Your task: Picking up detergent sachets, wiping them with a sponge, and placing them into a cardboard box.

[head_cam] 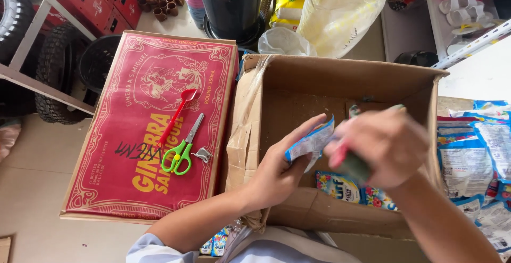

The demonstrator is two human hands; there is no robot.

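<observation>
Sachet (310, 143), blue and white, crinkled, pinched in left hand (277, 172).

A flat red carton (146, 127) with gold ornament and lettering lies to the left, closed. Just beside it on the right stands an open brown cardboard box (340, 82), its left flap torn and lined with clear plastic. Above the box, the left hand (279, 170) pinches a small blue-and-white sachet (311, 143) between its fingers (306, 130). More sachets (351, 188), blue with yellow and flower prints, lie on the box's floor near the front wall. To the right, outside the box, a heap of blue-and-white sachets (479, 151) spreads out. Behind the box stand yellow-and-white bags (290, 7) and a large clear plastic bag (340, 10)
</observation>
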